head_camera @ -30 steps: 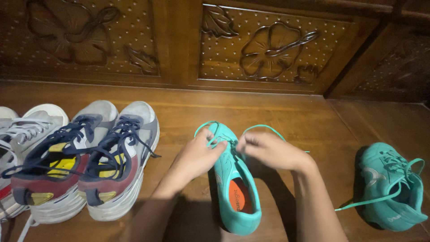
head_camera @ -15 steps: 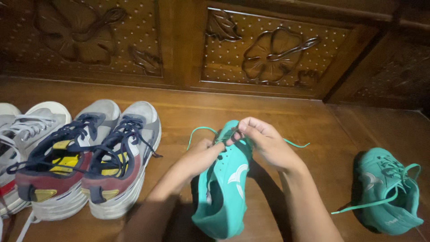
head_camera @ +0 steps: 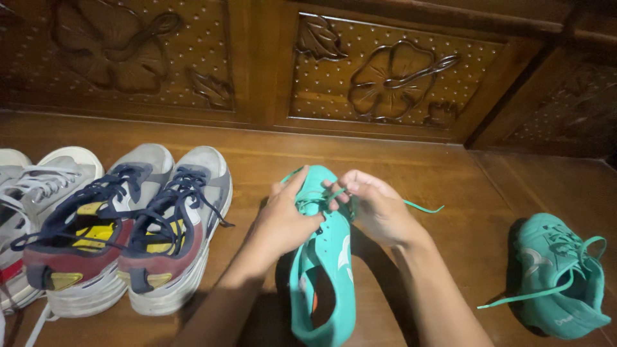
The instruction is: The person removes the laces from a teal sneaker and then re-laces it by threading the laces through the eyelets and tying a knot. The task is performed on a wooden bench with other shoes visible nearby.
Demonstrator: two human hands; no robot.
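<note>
A teal shoe (head_camera: 328,270) lies tipped on its side on the wooden floor in front of me, its orange insole partly showing. My left hand (head_camera: 283,222) grips the shoe's upper near the laces. My right hand (head_camera: 376,205) pinches the teal lace (head_camera: 424,207) at the top eyelets, and one lace end trails off to the right. A second teal shoe (head_camera: 562,276) sits apart at the far right, its lace loose across the floor.
A pair of grey, maroon and navy sneakers (head_camera: 141,225) stands to the left, with a white and grey sneaker (head_camera: 29,193) beyond them. A carved wooden panel (head_camera: 385,71) runs along the back. A wooden step rises at the right.
The teal shoe was flat with its opening up, then was tipped onto its side. My left hand moved up onto the laces; both hands closed in at the top eyelets.
</note>
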